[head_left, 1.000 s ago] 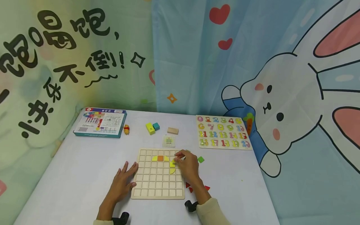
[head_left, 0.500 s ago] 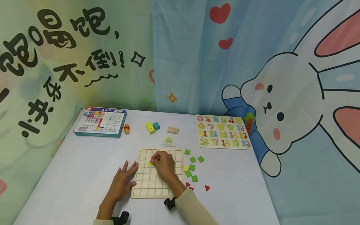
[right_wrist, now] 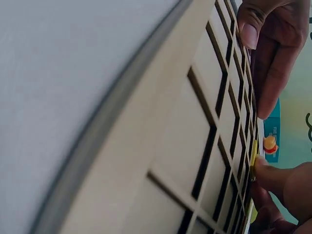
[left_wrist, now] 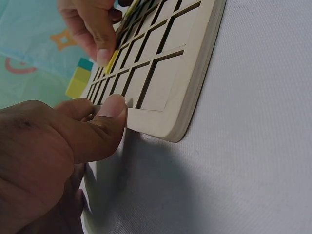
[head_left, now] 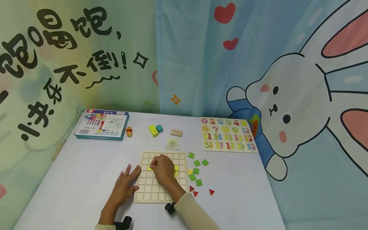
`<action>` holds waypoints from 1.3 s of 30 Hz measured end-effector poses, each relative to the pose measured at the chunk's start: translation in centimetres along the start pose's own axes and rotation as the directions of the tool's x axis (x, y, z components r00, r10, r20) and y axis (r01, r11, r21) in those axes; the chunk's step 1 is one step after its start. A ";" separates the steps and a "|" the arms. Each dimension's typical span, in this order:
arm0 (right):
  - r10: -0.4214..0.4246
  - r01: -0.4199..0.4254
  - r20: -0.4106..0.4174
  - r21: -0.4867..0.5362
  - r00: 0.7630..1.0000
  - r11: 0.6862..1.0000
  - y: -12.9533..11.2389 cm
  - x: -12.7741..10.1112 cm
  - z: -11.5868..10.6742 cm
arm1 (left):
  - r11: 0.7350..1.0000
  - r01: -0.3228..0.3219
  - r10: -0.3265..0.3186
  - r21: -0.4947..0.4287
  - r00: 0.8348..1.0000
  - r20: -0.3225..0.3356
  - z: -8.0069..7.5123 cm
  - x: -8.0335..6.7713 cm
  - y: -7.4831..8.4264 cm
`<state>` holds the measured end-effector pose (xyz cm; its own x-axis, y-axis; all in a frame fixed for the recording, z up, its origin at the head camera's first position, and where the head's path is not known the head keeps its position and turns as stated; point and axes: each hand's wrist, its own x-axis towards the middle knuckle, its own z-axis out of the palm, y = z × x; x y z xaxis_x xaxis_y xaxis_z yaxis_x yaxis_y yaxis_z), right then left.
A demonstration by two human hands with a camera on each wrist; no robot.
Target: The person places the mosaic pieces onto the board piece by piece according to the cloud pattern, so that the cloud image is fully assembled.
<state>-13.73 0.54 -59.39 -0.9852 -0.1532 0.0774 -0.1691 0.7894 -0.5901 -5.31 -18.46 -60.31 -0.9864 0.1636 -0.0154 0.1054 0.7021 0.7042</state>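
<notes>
A square wooden grid board (head_left: 161, 199) lies on the white table. Along its left edge rests my left hand (head_left: 124, 186), fingers spread and fairly straight; its thumb (left_wrist: 113, 106) presses the rim in the left wrist view. My right hand (head_left: 164, 171) reaches over the upper left cells and pinches a yellow tile (right_wrist: 253, 158), seen edge-on and tilted at a cell. Partly hidden behind that hand, a yellow square tile (head_left: 176, 167) and a yellow rounded tile (head_left: 176, 174) sit in cells toward the board's right side.
Several green square tiles (head_left: 199, 182), a yellow rounded tile (head_left: 190, 172) and red triangles (head_left: 211, 192) lie right of the board. Behind it are a pattern card (head_left: 172, 144), a wooden block (head_left: 176, 133), coloured blocks (head_left: 153, 131), a number board (head_left: 230, 135), a figurine (head_left: 129, 132) and a box (head_left: 102, 124).
My right hand has moved left across the board from its right side, carrying the yellow tile to the upper left cells. The left hand stays at the edge.
</notes>
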 end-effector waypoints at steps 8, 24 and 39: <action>-0.013 0.010 0.039 0.082 0.999 0.997 0.9 -0.9 -1.1 | 1.000 -0.010 0.010 -0.007 1.000 -0.006 0.0 0.0 0.0; 0.173 -0.162 -0.072 0.141 0.982 0.977 8.3 -4.9 -8.4 | 1.000 0.015 -0.015 -0.011 1.000 0.005 -0.1 -0.1 0.2; 0.233 -0.235 -0.033 -0.085 0.972 0.968 11.2 -5.2 -9.6 | 1.000 -0.007 0.007 -0.013 1.000 -0.004 0.0 -0.1 0.0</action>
<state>-10.82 15.87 -58.63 -0.9979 0.0550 -0.0354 0.0654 0.8509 -0.5213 -5.23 -18.51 -60.29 -0.9862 0.1656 -0.0081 0.1102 0.6916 0.7138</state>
